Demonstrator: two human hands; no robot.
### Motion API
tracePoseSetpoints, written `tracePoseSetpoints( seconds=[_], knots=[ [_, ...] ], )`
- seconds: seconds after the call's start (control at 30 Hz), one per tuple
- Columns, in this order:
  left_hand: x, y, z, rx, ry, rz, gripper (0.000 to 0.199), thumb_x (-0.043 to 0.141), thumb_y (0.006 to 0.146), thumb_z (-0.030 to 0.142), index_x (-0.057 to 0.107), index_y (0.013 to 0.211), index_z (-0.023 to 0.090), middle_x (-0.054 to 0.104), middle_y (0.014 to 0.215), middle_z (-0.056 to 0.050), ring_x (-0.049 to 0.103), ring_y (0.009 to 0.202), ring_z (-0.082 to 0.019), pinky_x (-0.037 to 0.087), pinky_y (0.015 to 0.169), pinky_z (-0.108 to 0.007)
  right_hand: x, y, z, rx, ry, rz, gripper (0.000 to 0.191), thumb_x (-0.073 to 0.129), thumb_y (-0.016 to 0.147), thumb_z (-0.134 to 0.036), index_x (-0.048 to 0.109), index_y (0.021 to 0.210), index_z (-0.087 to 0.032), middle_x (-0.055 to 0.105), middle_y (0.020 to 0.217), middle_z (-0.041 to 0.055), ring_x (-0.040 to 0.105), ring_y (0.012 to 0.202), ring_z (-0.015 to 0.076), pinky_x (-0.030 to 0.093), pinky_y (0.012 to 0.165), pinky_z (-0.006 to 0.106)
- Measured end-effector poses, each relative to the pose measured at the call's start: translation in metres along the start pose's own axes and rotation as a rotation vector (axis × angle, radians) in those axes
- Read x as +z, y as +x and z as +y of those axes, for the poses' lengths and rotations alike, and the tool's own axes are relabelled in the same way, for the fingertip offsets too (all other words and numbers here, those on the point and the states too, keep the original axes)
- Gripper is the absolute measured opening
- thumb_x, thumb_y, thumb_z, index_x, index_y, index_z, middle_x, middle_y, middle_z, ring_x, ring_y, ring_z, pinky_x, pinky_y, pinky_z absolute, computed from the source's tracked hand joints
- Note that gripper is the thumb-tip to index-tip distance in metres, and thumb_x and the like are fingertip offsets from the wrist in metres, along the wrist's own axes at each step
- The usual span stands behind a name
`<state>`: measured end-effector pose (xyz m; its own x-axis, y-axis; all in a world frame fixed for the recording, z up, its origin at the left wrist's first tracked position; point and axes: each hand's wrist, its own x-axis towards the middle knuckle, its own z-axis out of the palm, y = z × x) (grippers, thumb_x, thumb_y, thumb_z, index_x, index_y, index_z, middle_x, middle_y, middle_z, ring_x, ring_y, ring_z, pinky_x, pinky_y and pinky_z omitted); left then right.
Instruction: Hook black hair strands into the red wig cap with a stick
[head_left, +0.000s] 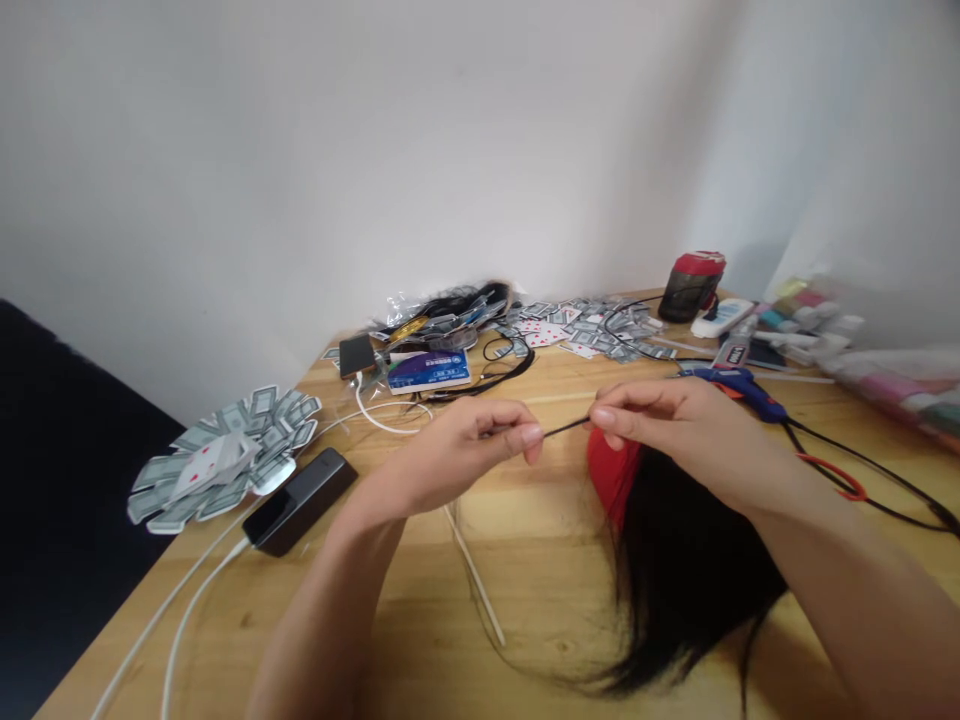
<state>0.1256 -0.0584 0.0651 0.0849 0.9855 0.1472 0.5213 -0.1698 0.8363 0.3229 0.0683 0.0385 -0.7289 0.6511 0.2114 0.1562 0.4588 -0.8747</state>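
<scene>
Between my two hands a thin black strand (566, 428) is stretched nearly level above the table. My left hand (480, 445) pinches one end between thumb and fingers. The other end is pinched by my right hand (660, 415). Whether the strand is twisted hair or cord, I cannot tell. Under my right hand and forearm lies a bundle of long black hair (690, 560), with a red rounded piece (609, 475) at its upper left. Some loose hairs trail left across the table, and a thin pale stick (480, 585) lies below my left hand.
Left on the wooden table (540, 620) are a fan of cut playing cards (225, 460) and a black device (300, 500) with white cables. Behind sit a blue box (429, 371) and scattered cards (592, 325). A blue glue gun (739, 390) and orange-handled scissors (836, 478) lie right.
</scene>
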Motion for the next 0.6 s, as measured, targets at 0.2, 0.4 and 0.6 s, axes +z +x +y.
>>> tracePoseSetpoints(
  seconds=[0.2, 0.4, 0.6],
  knots=[
    [-0.024, -0.014, -0.002, 0.010, -0.424, 0.320, 0.024, 0.067, 0.085, 0.031, 0.062, 0.066, 0.016, 0.035, 0.057, 0.005, 0.020, 0.046, -0.007, 0.015, 0.042, -0.019, 0.000, 0.005, 0.014, 0.035, 0.148, 0.150, 0.040, 0.078, 0.069, -0.061, 0.076, 0.073, -0.021, 0.076, 0.075, 0.0045, 0.066, 0.074, 0.0224, 0.048, 0.075, 0.033],
    [-0.049, -0.024, 0.005, 0.083, -0.778, 0.644, 0.035, 0.045, 0.095, 0.010, 0.061, 0.064, 0.014, 0.022, 0.055, 0.007, 0.014, 0.042, -0.007, 0.016, 0.034, -0.013, 0.005, 0.011, 0.027, -0.053, -0.311, 0.250, 0.028, 0.062, 0.084, -0.044, 0.077, 0.078, -0.021, 0.077, 0.088, 0.0097, 0.068, 0.088, 0.0308, 0.047, 0.083, 0.044],
    [-0.065, -0.036, 0.011, 0.142, -0.863, 0.889, 0.048, 0.031, 0.103, 0.012, 0.059, 0.065, 0.016, 0.019, 0.052, 0.007, 0.018, 0.036, -0.005, 0.018, 0.030, -0.013, 0.061, -0.006, 0.023, -0.288, -0.644, 0.109, 0.016, 0.059, 0.091, -0.022, 0.075, 0.094, -0.019, 0.075, 0.100, 0.0114, 0.060, 0.105, 0.0348, 0.040, 0.092, 0.053]
  ],
)
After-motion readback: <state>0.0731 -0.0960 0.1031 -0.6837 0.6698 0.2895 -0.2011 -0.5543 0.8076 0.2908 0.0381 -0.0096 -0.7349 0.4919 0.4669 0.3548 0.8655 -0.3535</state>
